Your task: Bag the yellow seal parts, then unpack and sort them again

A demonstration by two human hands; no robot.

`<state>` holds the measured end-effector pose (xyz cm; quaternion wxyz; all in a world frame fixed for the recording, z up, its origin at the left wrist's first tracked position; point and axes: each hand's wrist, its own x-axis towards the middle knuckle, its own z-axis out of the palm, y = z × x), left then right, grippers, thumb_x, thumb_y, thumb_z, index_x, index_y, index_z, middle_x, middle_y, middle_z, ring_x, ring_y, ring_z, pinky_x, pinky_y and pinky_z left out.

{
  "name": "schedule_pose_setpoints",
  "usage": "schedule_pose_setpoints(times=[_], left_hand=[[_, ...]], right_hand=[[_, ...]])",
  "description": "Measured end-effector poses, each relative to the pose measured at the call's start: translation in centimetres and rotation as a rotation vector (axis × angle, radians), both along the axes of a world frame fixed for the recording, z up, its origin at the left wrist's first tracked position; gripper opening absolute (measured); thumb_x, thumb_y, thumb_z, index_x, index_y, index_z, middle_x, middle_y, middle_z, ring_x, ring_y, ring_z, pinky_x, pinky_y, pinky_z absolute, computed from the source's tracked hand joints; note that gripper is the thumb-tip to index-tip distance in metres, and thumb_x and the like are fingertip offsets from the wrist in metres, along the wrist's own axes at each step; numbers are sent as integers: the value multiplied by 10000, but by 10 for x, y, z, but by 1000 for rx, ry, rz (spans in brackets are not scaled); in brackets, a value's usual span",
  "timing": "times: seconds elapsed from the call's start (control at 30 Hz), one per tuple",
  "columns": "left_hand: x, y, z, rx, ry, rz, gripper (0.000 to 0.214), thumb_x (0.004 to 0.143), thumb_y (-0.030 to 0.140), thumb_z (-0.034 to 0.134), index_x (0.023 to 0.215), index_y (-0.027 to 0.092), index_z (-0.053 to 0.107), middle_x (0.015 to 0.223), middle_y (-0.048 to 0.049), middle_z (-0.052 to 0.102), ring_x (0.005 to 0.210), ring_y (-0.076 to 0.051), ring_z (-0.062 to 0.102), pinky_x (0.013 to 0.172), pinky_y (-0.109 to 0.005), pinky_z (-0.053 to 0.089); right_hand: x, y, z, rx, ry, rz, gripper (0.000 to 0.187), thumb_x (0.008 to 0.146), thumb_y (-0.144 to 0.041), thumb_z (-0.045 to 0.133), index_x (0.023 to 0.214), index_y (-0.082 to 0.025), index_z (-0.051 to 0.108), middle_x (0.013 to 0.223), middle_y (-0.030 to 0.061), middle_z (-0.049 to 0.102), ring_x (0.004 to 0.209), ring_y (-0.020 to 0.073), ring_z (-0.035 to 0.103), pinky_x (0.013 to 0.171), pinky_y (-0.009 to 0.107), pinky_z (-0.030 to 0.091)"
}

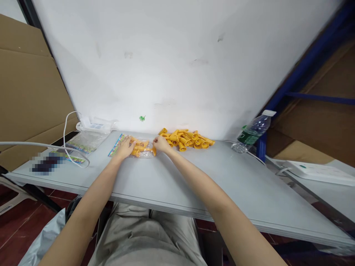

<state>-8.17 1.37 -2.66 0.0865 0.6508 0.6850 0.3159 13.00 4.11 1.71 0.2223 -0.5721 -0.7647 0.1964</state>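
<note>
One bottle [255, 130] right of yellow pieces [191, 140]

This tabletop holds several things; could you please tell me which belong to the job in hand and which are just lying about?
Likely the job:
- filled bag
- yellow pile
- flat bags, with similar coloured strips

Likely lying about:
- bottle
- cable

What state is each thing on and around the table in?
Clear bag: lying flat, partly filled; sealing can't be told
Yellow pieces: loose, piled
Plastic packaging at left: lying flat
Bottle: capped
Long white unit: cord attached
Wall: smudged
</note>
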Motion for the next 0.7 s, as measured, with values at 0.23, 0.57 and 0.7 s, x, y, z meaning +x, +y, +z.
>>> schedule_pose_setpoints(times=[0.23,0.57,0.7], left_hand=[[-2,2,4,33,-286,88,473,960,335,310,1332,159,544,1471,-95,487,1401,-205,396,1189,-370,247],[-14,10,0,60,-464,158,458,965,348,279,1259,194,595,1363,-66,599,1367,-234,442,1142,-391,332],[-15,11,1,53,-505,185,482,969,380,266,1280,196,584,1381,-56,586,1372,-215,437,1142,-362,328]], right_hand=[[4,-5,5,-214,47,10,78,767,-66,624,724,-127,648,773,104,728,758,179,680,660,213,484],[3,-5,-1,-424,500,-34,121,739,-67,689,706,-145,603,655,13,690,539,77,583,543,167,433],[-3,-5,0,-382,450,-75,176,710,-13,663,624,-141,578,618,11,668,501,65,522,529,172,424]])
